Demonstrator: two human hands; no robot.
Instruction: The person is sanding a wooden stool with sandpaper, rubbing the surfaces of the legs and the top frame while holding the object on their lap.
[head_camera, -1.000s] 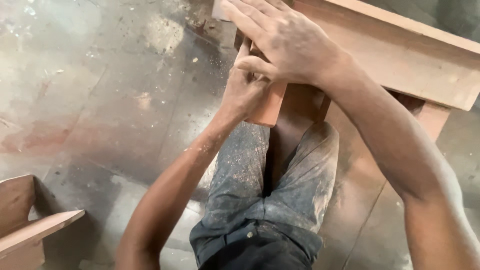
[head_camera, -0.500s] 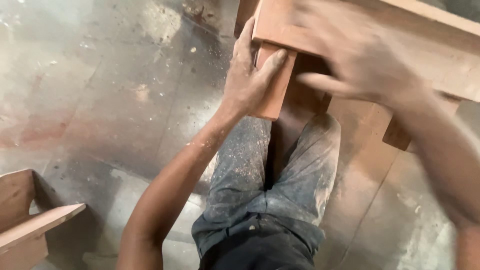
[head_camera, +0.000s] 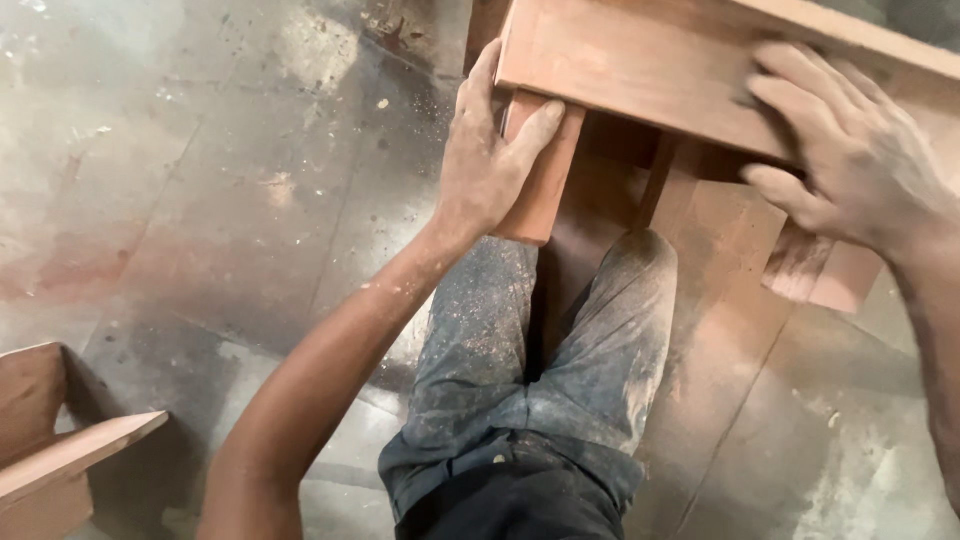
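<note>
A reddish-brown wooden stool-like frame (head_camera: 640, 70) is seen from above, held over a dusty grey concrete floor (head_camera: 200, 200) and in front of the person's dust-covered grey trousers (head_camera: 560, 370). One square reddish wooden leg (head_camera: 545, 170) of the frame is gripped by the left hand (head_camera: 490, 160), the thumb laid across the leg's near face and the fingers wrapped around its far side, just under the broad top rail. The right hand (head_camera: 850, 150) is pressed flat against the rail's long face, fingers spread and only slightly curled, so that nothing is enclosed by it; whether a pad or cloth lies beneath the palm cannot be told. A second leg (head_camera: 825, 270) is partly seen below the right wrist. Fine sawdust is scattered over both forearms and the trousers. At the lower left corner, part of another reddish wooden piece (head_camera: 60, 450) is seen resting on the floor, well apart from the hands.
</note>
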